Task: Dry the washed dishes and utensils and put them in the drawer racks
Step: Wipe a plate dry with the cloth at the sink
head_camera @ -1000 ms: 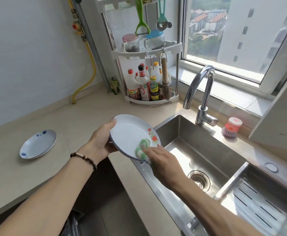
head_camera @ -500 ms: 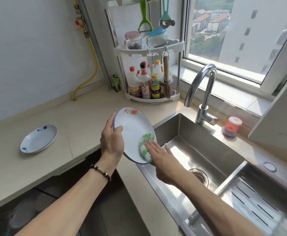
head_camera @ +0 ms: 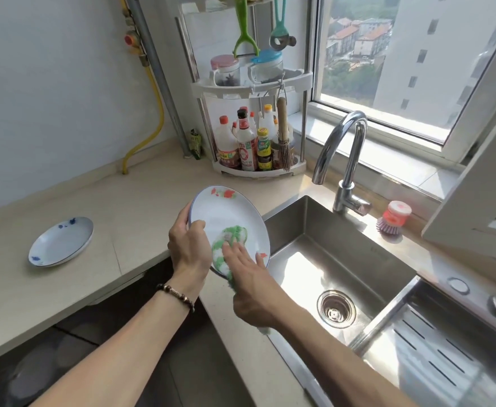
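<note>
Both forearms are bare, with no sleeves in view. A bracelet (head_camera: pixel 175 294) of dark and brown beads circles the left wrist, lower centre of the frame.

The left hand (head_camera: pixel 188 248) is gripping a tilted plate (head_camera: pixel 232 218) by its rim, thumb on top; the right hand (head_camera: pixel 251 284) is pressing a cloth (head_camera: pixel 226 245) flat against it.
</note>
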### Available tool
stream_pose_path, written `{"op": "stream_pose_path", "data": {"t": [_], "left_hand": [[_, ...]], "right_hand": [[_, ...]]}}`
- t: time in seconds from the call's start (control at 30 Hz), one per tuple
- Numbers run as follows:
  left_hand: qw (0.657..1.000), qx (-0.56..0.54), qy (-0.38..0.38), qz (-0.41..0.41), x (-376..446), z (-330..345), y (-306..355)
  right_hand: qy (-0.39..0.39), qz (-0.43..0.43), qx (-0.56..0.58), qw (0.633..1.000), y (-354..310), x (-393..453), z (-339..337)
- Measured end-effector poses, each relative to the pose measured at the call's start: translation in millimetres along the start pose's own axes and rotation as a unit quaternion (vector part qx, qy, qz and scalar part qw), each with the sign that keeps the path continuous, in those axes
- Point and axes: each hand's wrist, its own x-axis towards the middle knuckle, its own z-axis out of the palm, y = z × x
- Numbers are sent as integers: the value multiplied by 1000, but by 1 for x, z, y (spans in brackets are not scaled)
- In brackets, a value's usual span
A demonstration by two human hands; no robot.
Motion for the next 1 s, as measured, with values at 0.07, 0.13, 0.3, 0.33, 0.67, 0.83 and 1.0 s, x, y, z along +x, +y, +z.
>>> {"op": "stream_pose_path", "data": {"t": [0.07,0.13,0.3,0.33,0.67,0.83,1.0], "left_hand": [[1000,5,-21,1,-1,0,-2],[999,6,-42,1,0,-5,-3],[999,-25,-4,-24,10,-13,0],[999,-37,-6,-38,11,-14,1],[996,-51,-18,-72,18,-14,7],[988,8,-106,-114,28,-21,20],[974,-67,-144,-161,20,-16,10]], "right_hand": [[3,-26,27,999,-4,-4,5],[12,-11,-24,1000,14,-2,6],[19,-47,-20,999,21,-3,3],[9,-73,9,997,16,-7,4],[37,-91,30,995,22,-6,-5],[191,-110,-54,974,65,-7,8],[321,-83,-116,936,53,-1,13]]}}
